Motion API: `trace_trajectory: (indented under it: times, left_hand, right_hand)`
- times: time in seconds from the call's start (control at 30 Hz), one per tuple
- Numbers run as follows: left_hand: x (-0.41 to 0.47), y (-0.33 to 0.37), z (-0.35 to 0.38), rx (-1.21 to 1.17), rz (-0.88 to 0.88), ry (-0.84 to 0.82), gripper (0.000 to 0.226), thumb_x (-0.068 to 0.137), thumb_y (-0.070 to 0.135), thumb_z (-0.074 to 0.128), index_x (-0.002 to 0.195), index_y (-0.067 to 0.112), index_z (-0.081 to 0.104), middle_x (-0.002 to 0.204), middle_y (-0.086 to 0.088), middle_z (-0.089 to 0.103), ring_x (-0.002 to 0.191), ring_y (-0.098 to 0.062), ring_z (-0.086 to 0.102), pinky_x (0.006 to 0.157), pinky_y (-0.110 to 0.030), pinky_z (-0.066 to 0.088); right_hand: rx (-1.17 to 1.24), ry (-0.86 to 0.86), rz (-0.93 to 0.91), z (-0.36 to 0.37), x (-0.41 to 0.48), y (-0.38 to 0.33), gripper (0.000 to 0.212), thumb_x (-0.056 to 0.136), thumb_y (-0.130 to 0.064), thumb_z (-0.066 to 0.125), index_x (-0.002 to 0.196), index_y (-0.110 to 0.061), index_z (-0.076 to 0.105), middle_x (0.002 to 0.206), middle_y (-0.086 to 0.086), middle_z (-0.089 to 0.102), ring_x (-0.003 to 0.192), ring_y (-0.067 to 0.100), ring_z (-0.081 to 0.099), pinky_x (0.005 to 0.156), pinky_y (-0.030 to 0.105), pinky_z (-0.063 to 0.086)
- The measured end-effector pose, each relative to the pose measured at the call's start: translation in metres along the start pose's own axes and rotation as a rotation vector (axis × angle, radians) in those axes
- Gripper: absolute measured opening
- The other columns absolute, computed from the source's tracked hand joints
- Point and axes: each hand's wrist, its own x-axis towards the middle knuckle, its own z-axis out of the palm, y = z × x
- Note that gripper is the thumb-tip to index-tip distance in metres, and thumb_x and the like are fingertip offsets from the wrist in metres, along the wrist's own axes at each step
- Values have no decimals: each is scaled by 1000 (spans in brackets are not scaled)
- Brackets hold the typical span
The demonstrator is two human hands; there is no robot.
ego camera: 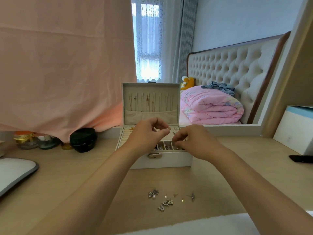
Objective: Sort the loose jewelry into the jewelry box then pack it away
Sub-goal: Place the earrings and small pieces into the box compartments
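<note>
Jewelry box (174,160): white, open on the pale wood worktop (67,175), with the lid upright and a gold clasp (154,155) on the front wall.
Lid: thin necklaces (147,101) hung in a row above a cloth pocket.
Tray: ring rolls lay at the left and small pieces sat in the narrow front compartments. The hands hid much of it.
Left hand (145,133): it hovered over the middle of the tray, fingers curled, with thumb and forefinger close together. A small pale glint showed between them. I could not tell whether it was held or lay in the tray behind.
Right hand (194,141): it was over the front right compartments, its fingers drawn into a narrow pinch pointing left. I could not tell whether they held anything.
Loose jewelry (165,200): a scatter of silver earrings and tiny gold studs lay on the worktop in front of the box, between the forearms, apart from the box.
Left side: a black round container (83,139) and small jars (25,138) stood under a hanging pink cloth (64,65). A grey-edged white pad (15,172) lay nearer.
Right side: a dark phone (301,158) lay beside a white carton (294,129).
Behind: a folded pink quilt (211,106) lay on a bed with a tufted headboard (228,65).
</note>
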Motion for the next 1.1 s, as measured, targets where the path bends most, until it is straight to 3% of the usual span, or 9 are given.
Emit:
trace_trajectory:
  times: [0.17,0.3,0.4,0.53,0.73,0.9,1.1]
  left_hand:
    - [14,-7,1,23,22,-14,8,86,29,77,89,31,69,85,11,69,82,-21,66,82,-44,58]
    - [16,-12,5,-41,55,-11,13,82,29,81,88,27,69,82,8,69,71,-12,61,72,-34,57]
    - [13,-16,6,-65,48,-18,17,80,25,83,88,24,68,79,9,69,66,-7,57,65,-26,52]
    - [10,-18,5,-144,-4,-40,15,81,24,82,89,22,70,76,7,73,68,-7,65,66,-21,54]
    - [6,-12,0,-246,-49,-65,6,87,23,76,93,23,77,78,6,76,72,-6,69,69,-17,54]
    - [2,-9,-3,-349,-33,-143,20,85,12,78,97,28,77,90,7,78,85,-6,72,75,-18,56]
    - [6,-4,-5,-415,-78,-88,16,86,14,76,99,22,79,78,9,75,66,2,61,60,-12,47]
  right_hand:
    - [218,103,-18,1,10,6,14,89,-26,72,98,-36,76,92,-18,72,78,-8,61,76,20,45]
    - [463,120,-63,4,10,1,26,88,-14,74,101,-36,74,90,-10,75,58,-8,58,69,22,46]
    - [472,120,-107,6,10,2,31,84,-6,76,100,-33,77,82,-20,74,50,-1,51,59,18,45]
    - [398,190,-120,13,10,2,19,83,-19,81,90,-37,78,63,-28,65,50,3,47,56,14,41]
    - [364,339,-196,16,8,1,14,81,-25,83,84,-36,77,78,-22,68,59,1,53,58,12,39]
    - [327,394,-250,18,8,2,10,80,-26,83,87,-32,79,78,-20,66,58,7,52,59,17,43]
    - [421,440,-247,14,11,-6,13,83,-21,80,86,-33,79,77,-19,70,59,4,52,60,14,41]
